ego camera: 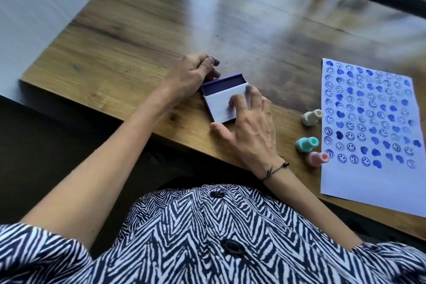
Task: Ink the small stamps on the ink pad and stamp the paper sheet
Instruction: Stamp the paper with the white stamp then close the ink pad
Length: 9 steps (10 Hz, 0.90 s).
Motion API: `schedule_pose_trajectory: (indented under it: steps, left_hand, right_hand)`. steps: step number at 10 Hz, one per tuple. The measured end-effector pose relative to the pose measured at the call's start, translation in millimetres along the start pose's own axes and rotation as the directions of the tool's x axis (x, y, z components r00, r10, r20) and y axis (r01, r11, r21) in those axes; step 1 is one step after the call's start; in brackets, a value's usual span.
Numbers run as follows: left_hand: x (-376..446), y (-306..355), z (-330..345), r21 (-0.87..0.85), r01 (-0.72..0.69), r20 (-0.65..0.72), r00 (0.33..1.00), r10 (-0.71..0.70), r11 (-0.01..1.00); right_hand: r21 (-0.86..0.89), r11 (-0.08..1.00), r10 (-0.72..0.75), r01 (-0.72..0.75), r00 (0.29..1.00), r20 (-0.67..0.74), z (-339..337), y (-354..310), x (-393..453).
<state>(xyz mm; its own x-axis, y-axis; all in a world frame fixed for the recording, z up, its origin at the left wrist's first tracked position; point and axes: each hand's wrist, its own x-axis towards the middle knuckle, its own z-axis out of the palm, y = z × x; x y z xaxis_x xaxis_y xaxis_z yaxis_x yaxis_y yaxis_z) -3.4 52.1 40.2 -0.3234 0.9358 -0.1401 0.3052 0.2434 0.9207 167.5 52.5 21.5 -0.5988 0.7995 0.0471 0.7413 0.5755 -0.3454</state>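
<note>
Head view, hands (249, 131) on ink pad (222, 99), label unreadable

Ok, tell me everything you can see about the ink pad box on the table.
The ink pad is a small rectangular box lying flat near the front edge of the wooden table, left of the stamps. Its base is dark purple, with a strip of dark pad showing at the far end. A white lid covers most of it, slid partway. The left hand holds its far left corner; the right hand rests fingers on the lid. Faint print on the lid is unreadable.
</note>
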Motion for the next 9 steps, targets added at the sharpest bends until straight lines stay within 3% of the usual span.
schedule_pose_trajectory:
  steps: [7, 8, 9]
  left_hand:
    - [6, -1, 1, 0.118, -0.006, -0.047, 0.999, 0.011, 0.993]
    - [17, 9, 0, 0.188, -0.036, 0.006, 0.999, 0.035, 0.981]
    - [31, 26, -4, 0.337, -0.06, 0.108, 0.994, 0.025, 0.94]
  right_hand:
    - [0.003, 1.0, -0.001, 0.001, 0.999, 0.043, 5, -10, 35]
    - [-0.015, 1.0, 0.01, -0.01, 1.0, 0.017, 3, -8, 48]
    - [-0.049, 0.999, 0.005, -0.002, 0.997, 0.077, -3, -9, 58]
